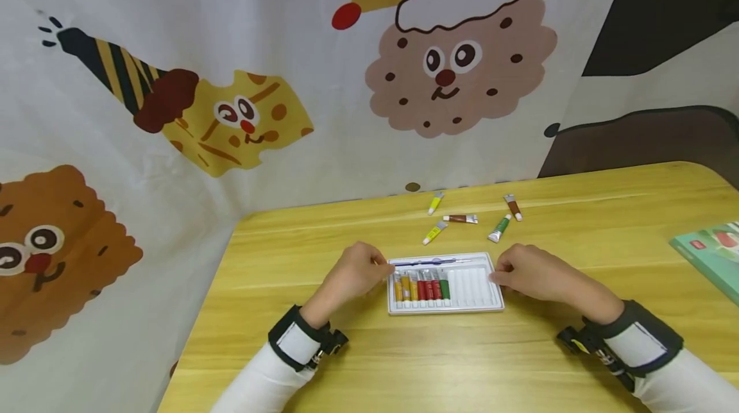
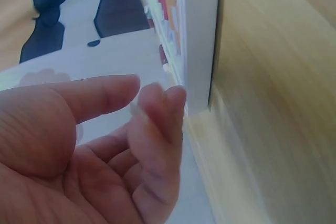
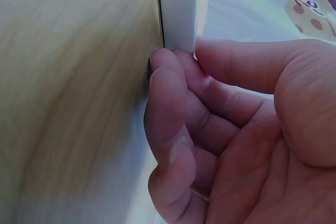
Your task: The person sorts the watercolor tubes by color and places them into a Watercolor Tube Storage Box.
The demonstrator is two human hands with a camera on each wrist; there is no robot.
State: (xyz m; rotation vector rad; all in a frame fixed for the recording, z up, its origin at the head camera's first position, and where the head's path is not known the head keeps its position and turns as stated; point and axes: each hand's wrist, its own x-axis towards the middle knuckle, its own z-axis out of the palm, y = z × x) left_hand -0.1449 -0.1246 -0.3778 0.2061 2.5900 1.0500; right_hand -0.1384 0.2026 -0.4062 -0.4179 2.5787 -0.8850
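A white paint tray (image 1: pixel 476 301) lies on the table between the hands. Its left slots hold several paint tubes (image 1: pixel 421 288) in yellow, red and green; the slots at right are bare. Along its back groove lies a thin blue-handled paintbrush (image 1: pixel 430 262). At the left end is my left hand (image 1: pixel 356 272), fingers loosely bent; in the left wrist view its fingertips (image 2: pixel 176 95) are right at the tray's edge, thumb standing apart from it. My right hand (image 1: pixel 534 276) pinches the right end, thumb on the upper side, fingertips (image 3: pixel 167 61) against the tray's end.
Behind the tray, loose paint tubes lie scattered: two yellow ones (image 1: pixel 435 233), two brown ones (image 1: pixel 460 219) and a green one (image 1: pixel 500 228). A light green box or book (image 1: pixel 707 259) lies at the right edge. A cartoon-printed cloth (image 1: pixel 323 163) hangs behind the table (image 1: pixel 323 233).
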